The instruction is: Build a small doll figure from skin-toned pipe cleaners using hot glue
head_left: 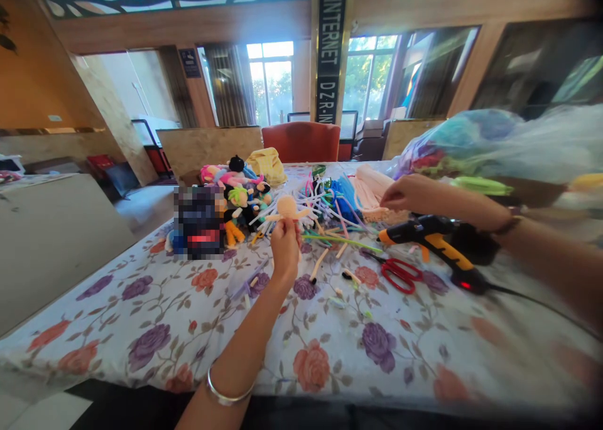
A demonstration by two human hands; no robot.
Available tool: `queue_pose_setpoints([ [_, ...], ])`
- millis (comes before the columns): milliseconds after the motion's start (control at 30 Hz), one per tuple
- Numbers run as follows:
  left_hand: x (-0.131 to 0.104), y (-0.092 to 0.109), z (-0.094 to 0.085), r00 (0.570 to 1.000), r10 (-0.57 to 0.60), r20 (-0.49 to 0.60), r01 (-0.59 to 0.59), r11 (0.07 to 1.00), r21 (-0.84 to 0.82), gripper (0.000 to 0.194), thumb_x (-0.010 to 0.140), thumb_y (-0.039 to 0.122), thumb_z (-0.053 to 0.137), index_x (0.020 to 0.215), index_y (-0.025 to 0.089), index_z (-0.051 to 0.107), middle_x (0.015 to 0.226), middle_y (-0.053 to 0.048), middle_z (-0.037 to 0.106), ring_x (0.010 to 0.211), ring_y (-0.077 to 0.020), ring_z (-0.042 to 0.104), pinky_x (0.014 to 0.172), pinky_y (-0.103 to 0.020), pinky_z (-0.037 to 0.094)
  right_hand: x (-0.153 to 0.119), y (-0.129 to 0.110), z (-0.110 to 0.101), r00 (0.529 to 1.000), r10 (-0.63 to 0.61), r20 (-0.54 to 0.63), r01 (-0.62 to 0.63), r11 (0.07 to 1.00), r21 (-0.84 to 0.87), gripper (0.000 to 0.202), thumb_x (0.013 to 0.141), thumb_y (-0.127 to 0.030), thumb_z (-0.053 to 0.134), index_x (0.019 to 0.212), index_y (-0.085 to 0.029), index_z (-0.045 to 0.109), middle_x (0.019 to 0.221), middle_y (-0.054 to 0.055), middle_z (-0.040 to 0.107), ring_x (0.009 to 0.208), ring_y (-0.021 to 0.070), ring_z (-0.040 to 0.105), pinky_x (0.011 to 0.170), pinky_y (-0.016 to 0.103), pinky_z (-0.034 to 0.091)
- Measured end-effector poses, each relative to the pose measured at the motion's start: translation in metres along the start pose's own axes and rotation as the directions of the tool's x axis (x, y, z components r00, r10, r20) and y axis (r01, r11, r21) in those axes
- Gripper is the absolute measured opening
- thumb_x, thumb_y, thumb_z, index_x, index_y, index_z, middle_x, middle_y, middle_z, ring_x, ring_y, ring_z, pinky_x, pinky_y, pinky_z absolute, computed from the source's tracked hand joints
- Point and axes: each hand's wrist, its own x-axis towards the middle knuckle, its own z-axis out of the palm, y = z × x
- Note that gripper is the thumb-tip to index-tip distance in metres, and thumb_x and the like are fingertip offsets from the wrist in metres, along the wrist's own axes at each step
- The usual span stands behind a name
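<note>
My left hand [285, 249] is closed around a small cream doll figure [286, 207], held upright above the table with its round head and outstretched arms showing. My right hand [409, 194] reaches in from the right, fingers bent and pressed together, beside a bundle of peach pipe cleaners [374, 185]. Whatever those fingers hold, if anything, is too small to make out. Below the right forearm lies a black and orange glue gun [431, 238] with a red light lit. Red-handled scissors [400, 274] rest to its left.
Loose pipe cleaners [336, 198] in white, blue and pink spread behind the doll. Several finished dolls [240, 194] are heaped at the back left beside a yellow cloth [267, 165]. Clear plastic bags [490, 141] stand at the right. Cut scraps [351, 276] dot the flowered tablecloth [198, 329].
</note>
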Motion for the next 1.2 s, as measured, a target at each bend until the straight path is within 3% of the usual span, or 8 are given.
queue_pose_setpoints([
  [167,0.000,-0.001,0.001,0.999,0.024,0.046,-0.020,0.997,-0.075,0.019,0.084,0.023,0.051,0.066,0.017,0.045,0.060,0.005,0.045,0.046,-0.0040,0.040,0.047,-0.017,0.033,-0.021,-0.020,0.014,1.000,-0.007,-0.014,0.010,0.961,0.278,0.017,0.071,-0.025,0.064,0.076,-0.013,0.074,0.069,0.007,0.071,0.059,0.0138,0.057,0.059,0.029,0.043],
  [267,-0.001,-0.002,0.001,0.995,0.029,0.093,-0.026,0.999,-0.036,0.013,0.079,0.020,0.054,0.068,0.016,0.048,0.066,0.004,0.049,0.052,-0.0043,0.045,0.053,-0.018,0.039,-0.024,-0.030,0.028,0.996,-0.027,-0.088,0.070,0.842,0.534,0.018,0.070,-0.033,0.066,0.071,-0.015,0.072,0.075,0.008,0.072,0.064,0.0155,0.060,0.066,0.032,0.048],
  [367,-0.005,-0.002,0.002,0.985,0.015,0.174,-0.018,1.000,0.012,0.009,0.074,0.022,0.058,0.072,0.015,0.054,0.067,0.002,0.053,0.055,-0.0059,0.049,0.055,-0.019,0.041,-0.023,-0.040,0.039,0.983,-0.056,-0.174,0.155,0.759,0.633,0.027,0.073,-0.045,0.063,0.068,-0.019,0.070,0.077,0.006,0.071,0.070,0.0172,0.062,0.069,0.033,0.049],
  [533,-0.015,0.000,0.005,0.961,-0.040,0.274,0.025,0.998,0.059,0.015,0.071,0.030,0.062,0.073,0.016,0.059,0.058,0.003,0.054,0.052,-0.0082,0.051,0.054,-0.021,0.041,-0.019,-0.059,0.055,0.970,-0.050,-0.237,0.203,0.700,0.685,0.035,0.080,-0.051,0.054,0.066,-0.022,0.066,0.063,0.001,0.062,0.060,0.0134,0.055,0.057,0.028,0.044],
  [667,-0.019,0.000,0.008,0.946,-0.046,0.320,0.040,0.999,0.024,0.015,0.069,0.030,0.065,0.073,0.016,0.061,0.058,0.004,0.054,0.052,-0.0078,0.051,0.056,-0.022,0.043,-0.019,-0.077,0.063,0.962,-0.038,-0.271,0.207,0.747,0.632,0.035,0.083,-0.048,0.050,0.075,-0.020,0.069,0.057,-0.001,0.056,0.051,0.0108,0.046,0.048,0.025,0.035],
  [800,-0.019,-0.001,0.009,0.941,-0.043,0.336,0.053,0.998,-0.021,0.015,0.069,0.029,0.066,0.076,0.016,0.063,0.063,0.004,0.055,0.052,-0.0059,0.047,0.053,-0.020,0.038,-0.019,-0.090,0.067,0.922,-0.082,-0.378,0.286,0.803,0.523,0.031,0.087,-0.039,0.047,0.079,-0.019,0.069,0.070,0.001,0.065,0.061,0.0129,0.053,0.054,0.026,0.041],
  [900,-0.019,0.002,0.010,0.939,-0.124,0.322,0.169,0.979,-0.116,0.013,0.071,0.026,0.065,0.078,0.016,0.064,0.068,0.003,0.057,0.054,-0.0052,0.047,0.054,-0.020,0.038,-0.019,-0.095,0.069,0.911,-0.062,-0.407,0.287,0.804,0.520,0.024,0.086,-0.036,0.051,0.089,-0.021,0.070,0.083,0.003,0.069,0.071,0.0156,0.060,0.063,0.028,0.047],
  [1200,-0.022,0.006,0.013,0.934,-0.174,0.311,0.227,0.963,-0.143,0.006,0.068,0.018,0.068,0.073,0.016,0.069,0.061,0.003,0.058,0.055,-0.0060,0.048,0.057,-0.020,0.039,-0.018,-0.094,0.077,0.916,0.065,-0.397,0.216,0.754,0.620,0.016,0.080,-0.037,0.060,0.079,-0.021,0.064,0.078,0.002,0.069,0.071,0.0173,0.064,0.070,0.033,0.051],
])
